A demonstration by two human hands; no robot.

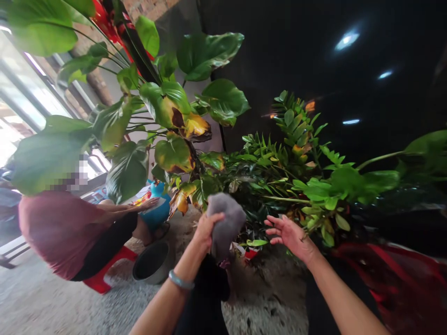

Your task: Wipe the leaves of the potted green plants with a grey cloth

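My left hand (206, 229), with a bangle (180, 280) at the wrist, grips a grey cloth (227, 218) that hangs in folds in front of the plants. To the right, my right hand (287, 233) holds nothing; its fingers are apart and lightly curled, close to the low green leaves (326, 186). Behind and above the cloth stands a large leafy plant (167, 104), some of its leaves yellowed and browned at the edges. Under my hands a red and white scrap (250, 252) lies among the foliage.
On the left a person in a pink top (59, 228) sits on a red stool (104, 274), beside a blue container (156, 214). A dark bucket (153, 263) stands on the rough floor. Red netting or bag material (405, 279) lies at lower right. A dark glossy wall (303, 51) rises behind.
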